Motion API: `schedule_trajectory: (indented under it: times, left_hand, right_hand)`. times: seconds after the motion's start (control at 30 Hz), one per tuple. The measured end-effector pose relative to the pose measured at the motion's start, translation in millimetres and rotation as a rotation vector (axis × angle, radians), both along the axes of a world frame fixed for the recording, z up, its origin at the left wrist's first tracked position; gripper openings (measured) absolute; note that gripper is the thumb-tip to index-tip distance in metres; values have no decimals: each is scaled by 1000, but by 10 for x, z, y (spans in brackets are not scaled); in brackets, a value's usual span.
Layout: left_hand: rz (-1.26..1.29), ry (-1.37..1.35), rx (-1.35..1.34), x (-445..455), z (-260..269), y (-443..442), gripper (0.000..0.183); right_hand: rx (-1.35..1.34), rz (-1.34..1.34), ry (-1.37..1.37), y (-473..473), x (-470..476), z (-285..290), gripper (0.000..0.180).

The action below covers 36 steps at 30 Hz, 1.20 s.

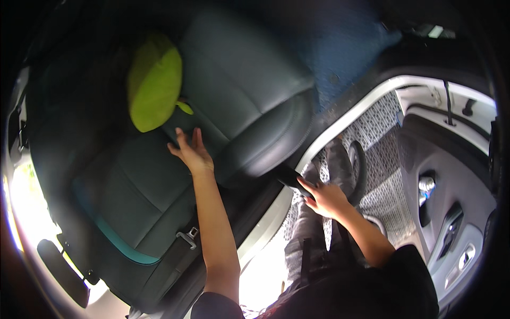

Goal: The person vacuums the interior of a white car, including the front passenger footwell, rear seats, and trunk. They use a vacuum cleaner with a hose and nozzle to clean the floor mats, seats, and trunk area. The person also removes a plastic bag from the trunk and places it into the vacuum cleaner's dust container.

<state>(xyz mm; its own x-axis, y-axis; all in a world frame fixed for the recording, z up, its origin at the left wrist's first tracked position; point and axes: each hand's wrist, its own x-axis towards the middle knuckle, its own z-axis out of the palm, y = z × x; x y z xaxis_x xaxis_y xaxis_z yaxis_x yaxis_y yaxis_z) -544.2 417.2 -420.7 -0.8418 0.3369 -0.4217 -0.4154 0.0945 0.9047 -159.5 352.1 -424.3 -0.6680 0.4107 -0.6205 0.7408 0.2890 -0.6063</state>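
My left hand (194, 154) is held over a dark leather car seat (159, 171), its fingers apart and nothing in them. Just beyond its fingertips, a lime-green cushion-like thing (156, 89) rests against the seat, with a small green tab (184, 107) at its side. My right hand (324, 198) grips a black tubular handle (291, 178), which looks like a vacuum nozzle. Its far end reaches the lower side of the seat, where shadow hides the tip. A curved black hose (360, 163) shows behind that hand.
On the right stands the open car door (450, 159), a small bottle (426, 185) in its pocket. The white door sill (330, 129) runs between the seat and the patterned ground (376, 113). A seat-belt buckle tongue (189, 238) lies beside my left forearm. Blue carpet (338, 60) covers the footwell.
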Motion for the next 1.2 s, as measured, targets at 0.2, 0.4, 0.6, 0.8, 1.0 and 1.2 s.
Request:
schedule_trajectory:
  times: [0.2, 0.4, 0.6, 0.8, 1.0, 1.2]
  left_hand:
    - [-157, -172, 414, -980, 189, 831, 85]
    - [-386, 577, 644, -2593, 1026, 2176, 40]
    - [-561, 1271, 62, -2331, 2098, 2853, 47]
    - [-422, 996, -658, -1077, -152, 646, 49]
    - [-341, 775, -1142, 133, -741, -82, 65]
    - [-258, 702, -1151, -62, -644, 90, 71]
  right_hand:
    - [56, -51, 65, 185, 371, 443, 79]
    - [104, -82, 74, 618, 526, 802, 77]
    - [156, 100, 56, 1337, 383, 1288, 69]
    - [241, 50, 208, 2174, -152, 1883, 65]
    - [575, 299, -104, 2769, -1662, 1226, 83]
    - [857, 215, 43, 3968, -3681, 728, 73]
